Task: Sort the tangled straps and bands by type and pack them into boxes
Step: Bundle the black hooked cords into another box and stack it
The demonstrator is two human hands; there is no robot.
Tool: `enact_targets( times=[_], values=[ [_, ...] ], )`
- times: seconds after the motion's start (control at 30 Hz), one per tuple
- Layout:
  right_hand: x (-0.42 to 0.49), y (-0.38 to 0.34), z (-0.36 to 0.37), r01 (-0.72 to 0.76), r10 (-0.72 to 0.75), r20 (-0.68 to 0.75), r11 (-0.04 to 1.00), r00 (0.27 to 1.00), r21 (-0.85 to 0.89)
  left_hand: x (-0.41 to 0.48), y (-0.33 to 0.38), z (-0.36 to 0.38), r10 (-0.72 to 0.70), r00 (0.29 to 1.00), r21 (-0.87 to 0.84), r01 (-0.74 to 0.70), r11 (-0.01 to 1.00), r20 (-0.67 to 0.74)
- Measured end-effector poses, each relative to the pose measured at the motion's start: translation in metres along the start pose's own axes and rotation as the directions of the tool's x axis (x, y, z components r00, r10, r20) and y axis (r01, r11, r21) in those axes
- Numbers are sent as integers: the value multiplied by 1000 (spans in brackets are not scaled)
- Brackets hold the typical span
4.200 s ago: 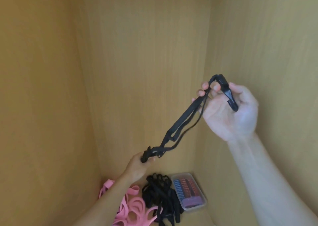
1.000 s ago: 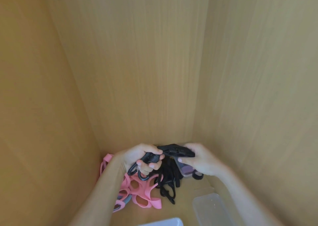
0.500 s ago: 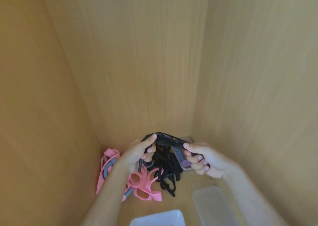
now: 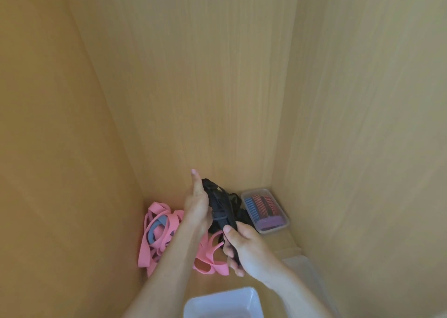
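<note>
Now stood upright, no longer level: folded black webbing strap (image 4: 219,211) above worktop's (image 4: 212,282) back edge, gripped low by curled right hand (image 4: 244,247), left hand (image 4: 197,206) pressed flat alongside; rubbery pink loops (image 4: 159,233) back-left.

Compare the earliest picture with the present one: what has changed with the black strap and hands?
The black strap, once stretched high between both hands, has been folded into a bundle and lowered. The right hand grips its lower end; the left hand presses flat against it. The pink bands and clear box of striped bands stayed put.
</note>
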State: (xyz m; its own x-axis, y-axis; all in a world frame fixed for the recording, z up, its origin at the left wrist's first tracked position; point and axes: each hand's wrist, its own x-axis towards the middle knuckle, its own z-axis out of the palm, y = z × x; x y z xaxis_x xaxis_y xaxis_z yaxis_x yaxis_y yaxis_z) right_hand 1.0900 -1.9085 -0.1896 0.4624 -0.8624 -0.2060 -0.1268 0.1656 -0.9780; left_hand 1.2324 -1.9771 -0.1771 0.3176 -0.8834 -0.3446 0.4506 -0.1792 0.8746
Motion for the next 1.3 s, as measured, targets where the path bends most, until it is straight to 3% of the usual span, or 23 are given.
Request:
enact_targets(
  times=[0.17,0.37,0.53,0.6,0.73,0.9,1.03,1.17,1.3],
  values=[
    [3,19,4,65,-67,-7,980,998,-186,-4,0,2,-149,987,-89,143,986,-55],
    [12,36,-4,153,-179,-42,925,983,-349,-11,6,13,-137,987,-285,155,946,82],
    [12,32,-20,177,-241,-56,834,969,-522,-27,8,30,-196,962,-437,263,860,193],
    [13,27,-30,146,-257,-93,770,962,-621,-32,5,33,-233,956,-367,285,886,180],
    [13,17,-51,25,-246,-123,523,961,-852,-37,-12,33,-211,976,-221,218,951,54],
    [8,7,-60,23,-300,-91,356,949,-934,-38,-16,33,-238,971,-116,239,964,24],
    [5,-5,-71,8,-349,-77,238,934,-971,-39,-20,27,-145,989,171,144,975,-7],
    [1,-8,-68,45,-343,-11,156,939,-987,-45,-26,16,-188,980,301,159,940,68],
    [1,-5,-67,68,-349,-16,228,937,-971,-41,-28,14,-134,989,483,87,871,64]
  ],
)
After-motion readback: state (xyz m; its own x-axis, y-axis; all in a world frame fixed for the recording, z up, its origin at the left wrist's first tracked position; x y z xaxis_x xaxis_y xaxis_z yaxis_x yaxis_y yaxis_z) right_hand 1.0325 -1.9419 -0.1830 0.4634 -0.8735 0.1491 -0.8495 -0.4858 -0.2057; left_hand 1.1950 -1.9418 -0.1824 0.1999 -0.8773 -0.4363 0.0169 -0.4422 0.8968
